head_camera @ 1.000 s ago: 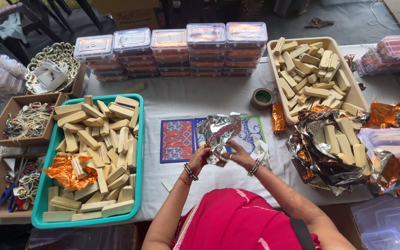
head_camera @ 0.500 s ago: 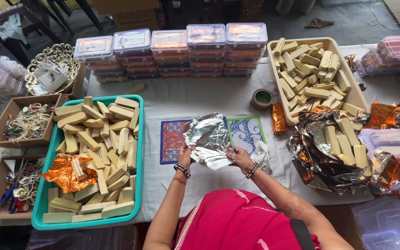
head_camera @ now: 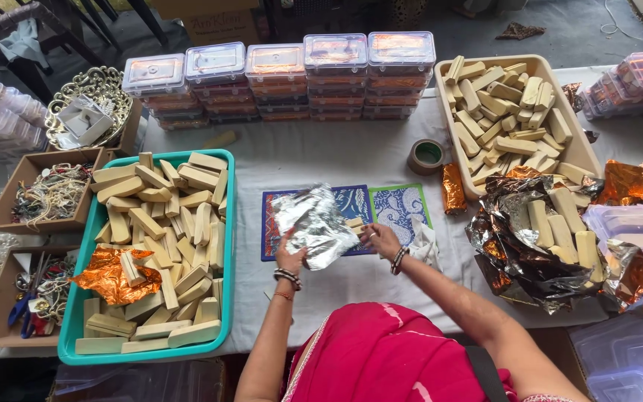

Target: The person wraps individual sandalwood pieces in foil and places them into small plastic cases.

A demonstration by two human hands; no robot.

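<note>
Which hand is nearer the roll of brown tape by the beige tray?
Right. The right hand lies below-left of the roll of brown tape; the left hand is farther left, holding silver foil.

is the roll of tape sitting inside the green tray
No, the roll of tape sits on the white tablecloth beside the beige tray, far from the green tray.

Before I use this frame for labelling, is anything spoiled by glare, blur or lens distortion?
Head view: even, soft daylight with faint shadows; the silver foil sheet in the left hand and the crumpled foil pile throw bright glare; table edges bow outward like a wide lens; the right hand looks slightly soft, the wooden blocks sharp.
</note>
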